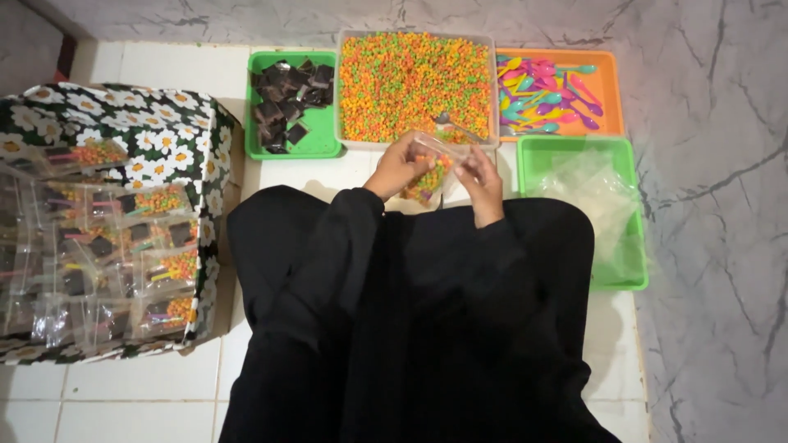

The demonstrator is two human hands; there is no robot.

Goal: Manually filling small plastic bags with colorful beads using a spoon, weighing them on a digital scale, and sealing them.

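Clear pouch [430, 171] | mouth up, tilted | left hand [397, 166], right hand [482, 182] pinching its top

A: Even, fairly bright light from overhead; the white floor [148, 385] looks flat, with a soft shadow beside the flowered box [123, 115].

B: Any glare?

A: Small glints on the packets [156, 271] in that box. The black robe [410, 328] swallows all detail.

B: Sharpness?

A: Soft overall, compressed; the hands [398, 166] are slightly blurred, and the edges bend a little.
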